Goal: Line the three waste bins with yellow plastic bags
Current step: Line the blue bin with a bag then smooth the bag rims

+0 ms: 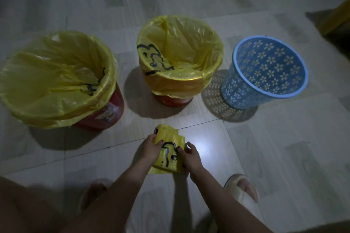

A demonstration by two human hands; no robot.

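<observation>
Three bins stand in a row on the tiled floor. The left red bin (109, 111) wears a yellow bag (56, 73) folded over its rim. The middle red bin (172, 100) is lined with another yellow bag (180, 53) that has black print. The right bin is a blue perforated basket (265, 73) with flower cut-outs and no bag in it. In front of the bins, my left hand (150, 149) and my right hand (190, 157) both grip a folded yellow bag (168, 149) with black print, held just above the floor.
My feet in pale slippers (244, 191) stand on the floor below my hands, with my knee at the lower left. A dark wooden furniture edge (337, 17) shows at the far right. Bright light reflects off the tile beside my right hand.
</observation>
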